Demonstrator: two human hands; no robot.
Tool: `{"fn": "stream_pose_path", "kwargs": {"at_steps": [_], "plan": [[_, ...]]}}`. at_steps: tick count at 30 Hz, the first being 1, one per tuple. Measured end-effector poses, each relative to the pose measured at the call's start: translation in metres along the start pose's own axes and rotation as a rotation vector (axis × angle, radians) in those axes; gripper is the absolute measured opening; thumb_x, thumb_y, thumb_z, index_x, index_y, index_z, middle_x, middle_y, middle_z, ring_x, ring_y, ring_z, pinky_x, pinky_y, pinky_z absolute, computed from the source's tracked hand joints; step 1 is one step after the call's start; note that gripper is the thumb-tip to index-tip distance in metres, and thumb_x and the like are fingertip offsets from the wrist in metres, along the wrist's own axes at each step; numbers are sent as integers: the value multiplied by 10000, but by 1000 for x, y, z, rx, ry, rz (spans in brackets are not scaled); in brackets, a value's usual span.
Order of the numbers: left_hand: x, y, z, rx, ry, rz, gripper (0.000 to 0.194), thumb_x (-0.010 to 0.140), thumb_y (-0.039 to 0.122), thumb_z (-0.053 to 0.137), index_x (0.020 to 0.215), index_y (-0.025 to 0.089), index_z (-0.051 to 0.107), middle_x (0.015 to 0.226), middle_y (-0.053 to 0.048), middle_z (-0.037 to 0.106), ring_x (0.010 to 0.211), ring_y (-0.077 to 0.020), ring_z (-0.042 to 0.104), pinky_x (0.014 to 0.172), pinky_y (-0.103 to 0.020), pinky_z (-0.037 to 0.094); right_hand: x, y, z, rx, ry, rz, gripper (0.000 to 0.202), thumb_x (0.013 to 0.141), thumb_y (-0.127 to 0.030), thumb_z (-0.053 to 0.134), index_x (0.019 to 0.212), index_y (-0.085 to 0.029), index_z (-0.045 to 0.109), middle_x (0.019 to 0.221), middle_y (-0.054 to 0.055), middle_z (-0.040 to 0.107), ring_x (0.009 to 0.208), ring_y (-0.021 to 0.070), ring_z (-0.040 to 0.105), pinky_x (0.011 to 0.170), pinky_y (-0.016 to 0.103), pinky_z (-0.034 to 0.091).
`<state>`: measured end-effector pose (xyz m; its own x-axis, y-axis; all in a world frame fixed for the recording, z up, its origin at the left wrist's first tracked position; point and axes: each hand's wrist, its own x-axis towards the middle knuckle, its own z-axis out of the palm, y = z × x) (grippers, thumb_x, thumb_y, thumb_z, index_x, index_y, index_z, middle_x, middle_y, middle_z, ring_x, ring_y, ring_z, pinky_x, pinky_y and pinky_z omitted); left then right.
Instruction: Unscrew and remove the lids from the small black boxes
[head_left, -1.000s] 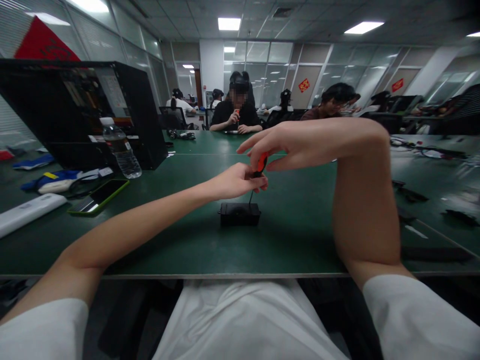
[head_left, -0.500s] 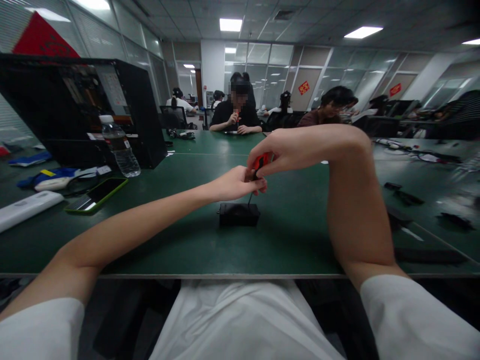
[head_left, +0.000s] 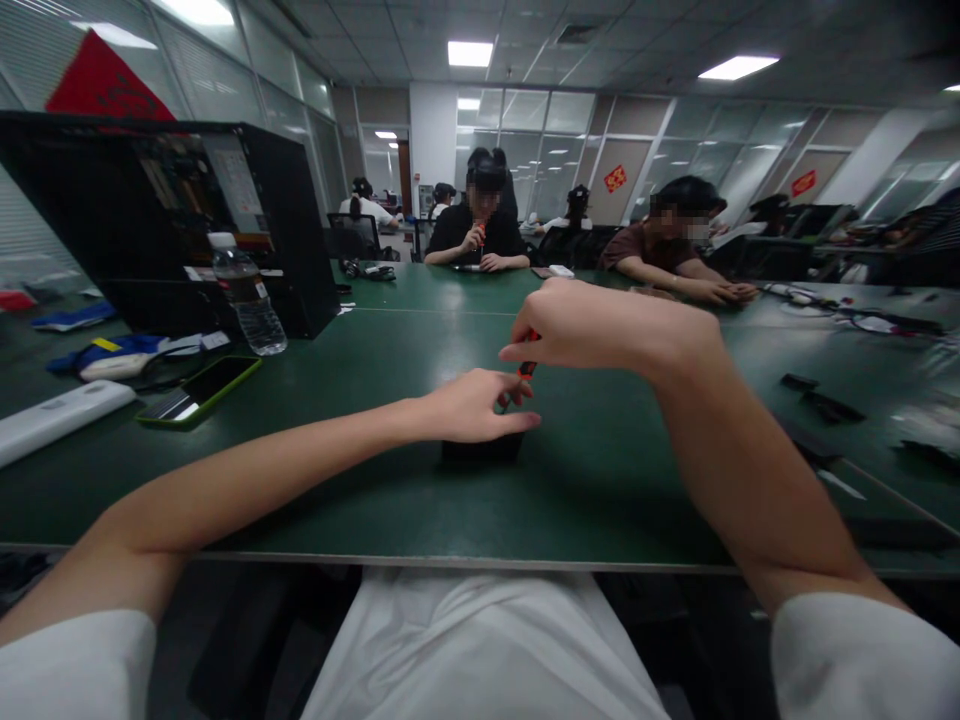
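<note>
Screwdriver [head_left: 528, 366]: being gripped by its red-and-black handle in the right hand [head_left: 559, 325], just above the left fingertips, while its tip is being hidden
Black box [head_left: 481, 451]: being largely covered by the left hand [head_left: 472, 405], directly beneath it on the green table [head_left: 360, 515]; whether it is being touched cannot be told
Right hand: being closed around the handle, above and to the right of the left hand
Left hand: being held loosely open, thumb and nearest fingers parted; whether the shaft is being touched cannot be told
Phone [head_left: 206, 388]: being framed by a green edge, well to the left of the left hand
White bar [head_left: 64, 420]: being seen farther left, past the phone
Water bottle [head_left: 251, 300]: being stood beyond the phone, beside the black computer case [head_left: 292, 220]
Black parts [head_left: 832, 407]: being seen scattered to the right of the right hand
Co-worker in black [head_left: 448, 237]: being seen seated beyond both hands, with an orange-handled tool [head_left: 478, 237] being held
Co-worker in brown [head_left: 624, 247]: being seen beyond the right hand, forearms being rested on the table
</note>
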<state>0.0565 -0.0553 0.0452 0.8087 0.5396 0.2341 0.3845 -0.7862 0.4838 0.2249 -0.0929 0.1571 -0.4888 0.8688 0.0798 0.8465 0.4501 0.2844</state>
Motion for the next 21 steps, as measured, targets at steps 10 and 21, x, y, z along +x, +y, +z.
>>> {"fn": "stream_pose_path", "kwargs": {"at_steps": [10,21], "plan": [[-38,-20,30,30,187,-112,439,833,490,762,1118,157,764,1058,-91,791,932,-248,726,812,-313,506,-33,34,105,-159,105,69,624,1071,-454,299,823,-164,793,857,145,786,734,251,723,567,312,278],[-36,-19,31,-7,186,-128,448,814,519,772,1084,161,783,1024,-80,798,880,-232,720,754,-305,494,-33,68,145,137,206,-126,632,1031,-443,271,667,-190,722,709,100,745,570,162,570,597,308,289]]}}
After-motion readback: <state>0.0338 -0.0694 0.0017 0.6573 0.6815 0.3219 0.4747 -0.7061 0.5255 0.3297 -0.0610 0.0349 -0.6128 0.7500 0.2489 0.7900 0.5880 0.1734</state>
